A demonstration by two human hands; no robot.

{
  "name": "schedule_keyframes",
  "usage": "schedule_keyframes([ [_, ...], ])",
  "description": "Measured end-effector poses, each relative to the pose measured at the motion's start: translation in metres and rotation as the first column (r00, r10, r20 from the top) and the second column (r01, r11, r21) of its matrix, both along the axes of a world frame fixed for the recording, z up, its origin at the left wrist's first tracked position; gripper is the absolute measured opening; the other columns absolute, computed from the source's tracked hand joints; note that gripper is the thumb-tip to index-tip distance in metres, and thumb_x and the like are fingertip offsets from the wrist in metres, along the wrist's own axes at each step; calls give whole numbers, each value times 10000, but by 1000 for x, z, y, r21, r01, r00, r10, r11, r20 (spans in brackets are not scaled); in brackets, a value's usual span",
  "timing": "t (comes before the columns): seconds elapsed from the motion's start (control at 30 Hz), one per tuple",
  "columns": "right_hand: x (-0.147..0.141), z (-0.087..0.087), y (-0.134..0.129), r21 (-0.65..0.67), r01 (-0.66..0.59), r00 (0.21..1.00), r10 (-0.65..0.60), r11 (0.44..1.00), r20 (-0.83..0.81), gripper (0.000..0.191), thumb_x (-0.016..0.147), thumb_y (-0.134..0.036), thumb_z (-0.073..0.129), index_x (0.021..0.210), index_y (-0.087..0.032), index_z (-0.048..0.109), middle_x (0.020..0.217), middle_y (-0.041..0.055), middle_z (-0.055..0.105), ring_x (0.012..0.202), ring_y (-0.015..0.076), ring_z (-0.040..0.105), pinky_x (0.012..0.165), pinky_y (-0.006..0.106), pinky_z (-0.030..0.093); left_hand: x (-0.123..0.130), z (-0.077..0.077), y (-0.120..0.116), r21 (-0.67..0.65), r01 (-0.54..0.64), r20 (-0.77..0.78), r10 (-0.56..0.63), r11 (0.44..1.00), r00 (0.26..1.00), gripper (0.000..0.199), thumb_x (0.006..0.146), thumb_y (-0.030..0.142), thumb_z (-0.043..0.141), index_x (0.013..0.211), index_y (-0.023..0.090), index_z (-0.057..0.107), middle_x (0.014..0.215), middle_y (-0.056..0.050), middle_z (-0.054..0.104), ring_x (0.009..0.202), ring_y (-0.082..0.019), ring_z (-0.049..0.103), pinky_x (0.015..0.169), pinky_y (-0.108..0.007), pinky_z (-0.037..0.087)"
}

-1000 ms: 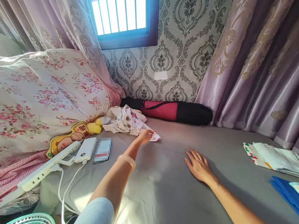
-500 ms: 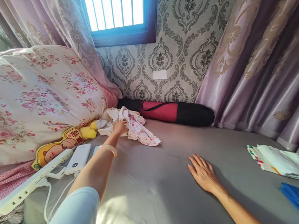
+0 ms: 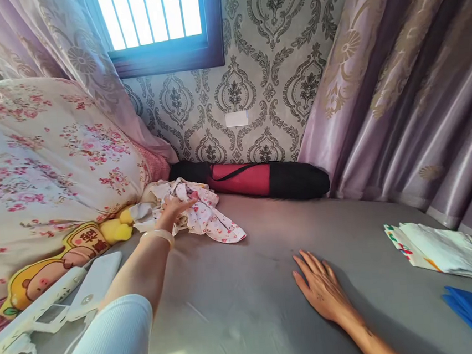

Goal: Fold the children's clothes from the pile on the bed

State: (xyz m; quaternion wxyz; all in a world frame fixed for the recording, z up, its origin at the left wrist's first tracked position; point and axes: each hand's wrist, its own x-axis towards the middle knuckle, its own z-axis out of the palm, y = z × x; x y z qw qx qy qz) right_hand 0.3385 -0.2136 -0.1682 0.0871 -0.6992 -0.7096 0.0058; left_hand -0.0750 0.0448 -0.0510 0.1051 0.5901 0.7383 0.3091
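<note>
A crumpled white-and-pink printed garment (image 3: 215, 222) lies in a loose pile on the grey bed sheet (image 3: 246, 287). My left hand (image 3: 175, 207) rests on this cloth, its thumb stretched out to the right and its other fingers partly lost among the folds. A pale bangle circles the left wrist. Flat on the sheet, fingers spread, is my right hand (image 3: 319, 286), with nothing in it. Beside the pile on its left sits a yellow plush toy (image 3: 118, 228).
A black-and-red tube bag (image 3: 240, 179) lies along the wall. Folded white cloths (image 3: 447, 251) and a blue folded cloth (image 3: 470, 313) are at the right. At left are a power strip (image 3: 36, 316), a white power bank (image 3: 98, 279) with cables, and floral bedding (image 3: 51, 161).
The view has turned slightly right, so things shift left. My left hand has changed its pose on the garment, its thumb now reaching out sideways. My right hand stays flat on the sheet.
</note>
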Motion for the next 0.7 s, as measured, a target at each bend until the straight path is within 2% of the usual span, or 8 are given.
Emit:
schedule_keyframes([
  [0.07, 0, -1, -1, 5, -5, 1000, 5, 1000, -6, 620, 985, -517, 215, 1470, -199, 434, 1570, 72, 329, 1456, 254, 268, 1176, 506, 202, 14, -5, -1, 99, -113, -31, 116, 989, 993, 358, 726, 445, 658, 796, 95, 659, 1221, -282, 557, 1296, -549, 299, 973, -637, 246],
  [0.13, 1, -2, -1, 20, -9, 1000, 10, 1000, -16, 616, 984, -519, 224, 1468, -204, 436, 1569, 76, 334, 1455, 258, 268, 1178, 510, 194, 23, 3, -4, 220, -101, -94, 124, 970, 988, 264, 751, 339, 614, 809, 86, 661, 1315, -301, 488, 1340, -533, 219, 1004, -625, 198],
  [0.23, 1, -6, 0, 43, -14, 1000, 15, 999, -24, 606, 982, -515, 238, 1460, -206, 448, 1560, 84, 354, 1447, 264, 282, 1177, 515, 184, 38, 37, -9, 335, 33, -159, 22, 942, 987, 203, 781, 319, 577, 801, 131, 651, 1223, -248, 553, 1279, -452, 340, 985, -541, 269],
  [0.33, 1, -7, 2, 53, -7, 1000, 8, 999, -19, 589, 983, -490, 240, 1447, -206, 465, 1555, 84, 362, 1439, 268, 296, 1169, 520, 189, 61, 80, -14, 311, 173, 157, -230, 935, 960, 251, 828, 390, 554, 718, 170, 602, 838, -108, 612, 1017, -321, 554, 838, -391, 391],
  [0.4, -1, -5, 2, 47, -5, 1000, 6, 999, -19, 578, 983, -474, 247, 1443, -205, 470, 1556, 84, 361, 1438, 276, 296, 1163, 526, 191, 80, 103, -22, 364, 311, 434, -456, 878, 777, 264, 820, 423, 585, 728, 177, 577, 711, -35, 570, 807, -223, 588, 736, -313, 414],
  [0.47, -2, -3, 2, 37, -10, 1000, 10, 999, -26, 571, 983, -468, 260, 1446, -205, 465, 1557, 87, 358, 1440, 281, 291, 1163, 526, 184, 98, 120, -34, 463, 400, 618, -612, 791, 493, 254, 768, 415, 659, 788, 175, 580, 693, 2, 571, 689, -157, 569, 685, -268, 427],
  [0.57, -4, 3, 0, 20, -14, 998, 15, 1000, -66, 561, 981, -460, 283, 1445, -200, 463, 1559, 100, 351, 1447, 280, 278, 1168, 524, 167, 119, 139, -58, 558, 453, 723, -675, 695, 148, 255, 735, 358, 691, 886, 174, 598, 736, 3, 618, 669, -136, 593, 702, -259, 473],
  [0.7, 0, 8, 2, 7, -12, 977, 13, 1000, -213, 527, 948, -401, 392, 1428, -198, 473, 1539, 107, 387, 1445, 268, 289, 1179, 514, 162, 134, 155, -92, 564, 496, 772, -635, 660, -34, 191, 782, 309, 595, 918, 176, 616, 757, -19, 652, 724, -172, 652, 750, -298, 523],
])
